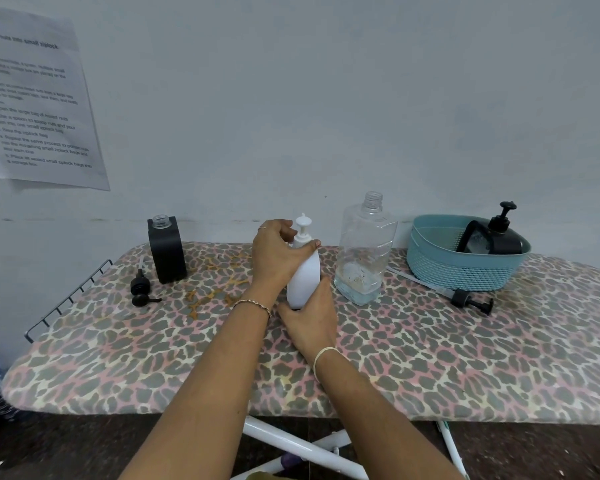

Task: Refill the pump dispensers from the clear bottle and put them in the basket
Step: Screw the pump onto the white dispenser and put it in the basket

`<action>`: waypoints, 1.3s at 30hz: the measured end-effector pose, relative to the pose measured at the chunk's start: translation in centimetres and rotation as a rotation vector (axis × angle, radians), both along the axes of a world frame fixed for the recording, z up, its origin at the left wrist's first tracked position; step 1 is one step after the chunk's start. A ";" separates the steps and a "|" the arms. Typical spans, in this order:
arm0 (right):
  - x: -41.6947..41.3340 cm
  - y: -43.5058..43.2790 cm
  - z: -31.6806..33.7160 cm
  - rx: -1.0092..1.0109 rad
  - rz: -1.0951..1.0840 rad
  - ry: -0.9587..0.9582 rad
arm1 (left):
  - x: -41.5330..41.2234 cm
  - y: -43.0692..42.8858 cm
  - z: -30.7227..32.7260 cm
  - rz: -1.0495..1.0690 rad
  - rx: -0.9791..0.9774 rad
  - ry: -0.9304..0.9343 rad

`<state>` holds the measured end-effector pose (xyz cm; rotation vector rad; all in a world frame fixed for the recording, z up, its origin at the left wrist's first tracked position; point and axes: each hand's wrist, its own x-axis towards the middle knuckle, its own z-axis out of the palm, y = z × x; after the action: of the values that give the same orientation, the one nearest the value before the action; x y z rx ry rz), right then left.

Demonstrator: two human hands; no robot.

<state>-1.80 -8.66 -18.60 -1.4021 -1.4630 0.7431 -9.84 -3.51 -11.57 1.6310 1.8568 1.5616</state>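
Note:
A white pump dispenser (305, 275) stands upright in the middle of the leopard-print board (430, 358). My left hand (277, 251) grips its neck just under the white pump head. My right hand (310, 318) clasps its base. To its right stands the clear bottle (366, 251), uncapped, with a little liquid at the bottom. A black square dispenser (167, 251) with no pump stands at the left. The blue basket (465, 268) at the right holds a black dispenser (496, 237) lying tilted with its pump on.
A loose black pump (140, 289) lies left of the black square dispenser. Another black pump (468, 299) with its tube lies in front of the basket. A wire rack edge (66, 299) borders the board's left end. A printed sheet (39, 102) hangs on the wall.

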 end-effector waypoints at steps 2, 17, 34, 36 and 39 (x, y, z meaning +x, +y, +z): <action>0.0 0.0 0.1 -0.002 -0.008 -0.019 | -0.4 -0.1 0.4 -0.089 -0.042 -0.041; -0.1 -0.2 0.1 -0.017 -0.007 0.008 | -0.3 -1.3 1.6 -0.070 -0.085 0.109; -0.1 0.0 0.1 0.016 -0.027 -0.044 | -1.4 -0.8 2.6 -0.199 -0.158 0.201; -0.1 -0.1 0.1 0.015 -0.021 -0.040 | -1.6 -0.7 2.8 -0.214 -0.153 0.205; -0.1 0.0 0.2 0.010 -0.019 -0.037 | -1.6 -0.7 2.8 -0.222 -0.142 0.215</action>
<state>-1.87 -8.67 -18.43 -1.4267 -1.4785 0.7000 -11.43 -4.23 -8.78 1.9259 1.7650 1.1787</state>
